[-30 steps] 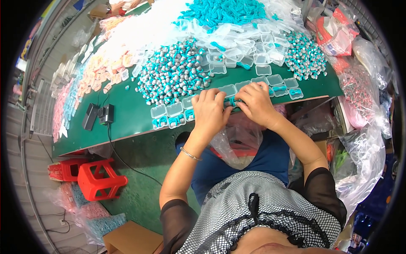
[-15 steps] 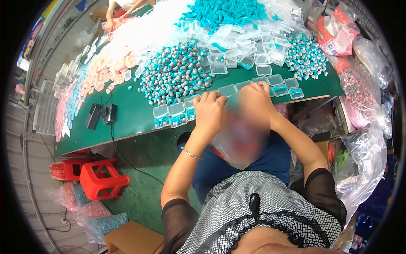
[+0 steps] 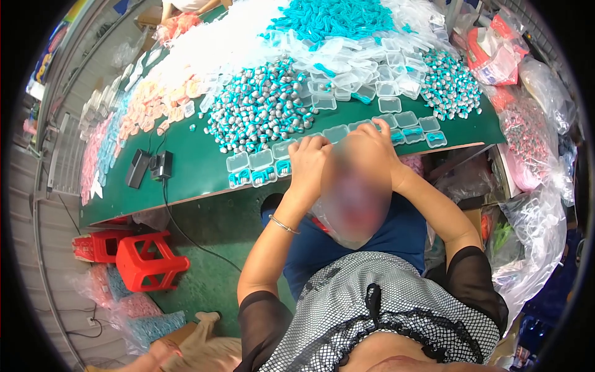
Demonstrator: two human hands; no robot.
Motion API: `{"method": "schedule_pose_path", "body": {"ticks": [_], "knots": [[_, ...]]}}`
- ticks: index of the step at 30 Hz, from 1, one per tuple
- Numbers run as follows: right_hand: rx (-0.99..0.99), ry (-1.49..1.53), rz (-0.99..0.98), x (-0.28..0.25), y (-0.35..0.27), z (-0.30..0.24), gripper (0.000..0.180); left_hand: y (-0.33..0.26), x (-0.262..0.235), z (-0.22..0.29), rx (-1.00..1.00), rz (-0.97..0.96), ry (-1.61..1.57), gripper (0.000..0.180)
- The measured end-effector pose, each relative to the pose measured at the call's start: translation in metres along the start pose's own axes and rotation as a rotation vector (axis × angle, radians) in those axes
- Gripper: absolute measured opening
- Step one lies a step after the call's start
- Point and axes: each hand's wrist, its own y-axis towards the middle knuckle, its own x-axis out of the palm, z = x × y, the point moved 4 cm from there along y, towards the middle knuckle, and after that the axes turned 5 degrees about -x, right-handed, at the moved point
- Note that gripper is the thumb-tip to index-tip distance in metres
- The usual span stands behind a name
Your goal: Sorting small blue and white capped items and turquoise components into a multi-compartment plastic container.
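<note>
just beyond both hands (image 3: 308, 162), clear box (image 3: 335, 132)

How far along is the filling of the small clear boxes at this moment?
Done: a few small clear boxes at the table's near edge already hold teal pieces, as do some to the right. In hand: the left hand and right hand meet at the table edge; what they hold is blurred. Left: a large pile of empty boxes and heaps of grey-teal parts.
</note>
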Motion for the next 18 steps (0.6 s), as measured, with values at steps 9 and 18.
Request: {"method": "schedule_pose_path", "body": {"ticks": [9, 18], "knots": [[0.094, 0.131, 0.013, -0.01, -0.003, 0.014, 0.014, -0.003, -0.007, 0.003, -0.012, 0.055, 0.066, 0.021], [0.032, 0.002, -0.017, -0.005, -0.007, 0.006, 0.015, -0.002, -0.002, 0.005, 0.059, 0.042, 0.081, 0.014]]}}
